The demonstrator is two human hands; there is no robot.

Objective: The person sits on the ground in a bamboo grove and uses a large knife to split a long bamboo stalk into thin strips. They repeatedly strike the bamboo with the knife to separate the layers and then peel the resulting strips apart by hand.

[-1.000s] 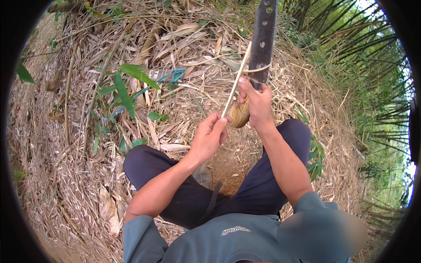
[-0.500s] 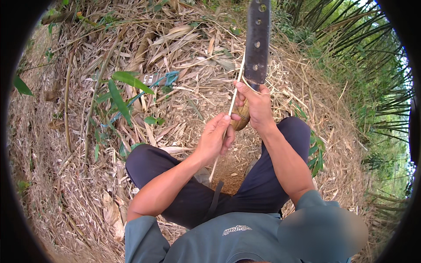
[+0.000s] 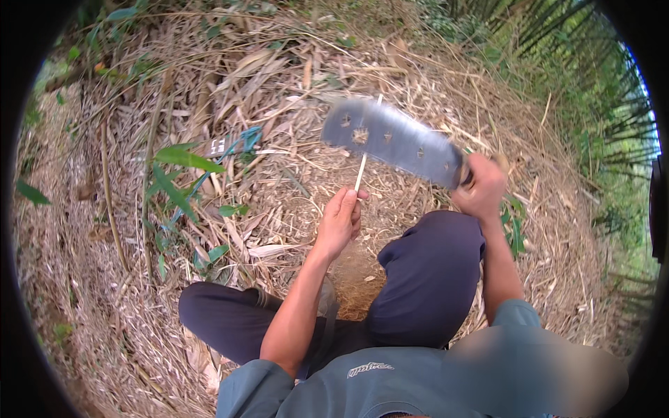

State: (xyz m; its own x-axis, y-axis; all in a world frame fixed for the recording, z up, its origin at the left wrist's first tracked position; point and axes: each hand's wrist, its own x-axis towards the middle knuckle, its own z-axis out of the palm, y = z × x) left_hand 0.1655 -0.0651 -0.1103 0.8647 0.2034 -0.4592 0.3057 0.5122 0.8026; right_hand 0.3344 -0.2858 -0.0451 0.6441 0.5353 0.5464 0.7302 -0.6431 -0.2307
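My left hand [image 3: 340, 221] pinches a thin, pale strip [image 3: 360, 174], probably bamboo, which points up and away from me. Off to the right, my right hand [image 3: 481, 187] is closed around the handle of a machete [image 3: 401, 146]. Its broad, dark blade has a row of holes and reaches leftward, crossing over the strip a little beyond my left fingers. The strip's far end shows past the blade. Motion blurs the blade, so I cannot tell whether it touches the strip. The handle is mostly hidden by my fingers.
Dry leaves and stalks [image 3: 272, 90] cover the ground. A blue cord [image 3: 247, 137] lies left of the blade, near a green-leaved sprig [image 3: 185, 159]. My bent right knee [image 3: 435, 261] is below the machete. Bamboo stems [image 3: 557, 42] stand at the far right.
The machete has swung from pointing away from me to lying crosswise, its tip to the left. My right hand has moved right and down, away from the strip. My right knee has shifted.
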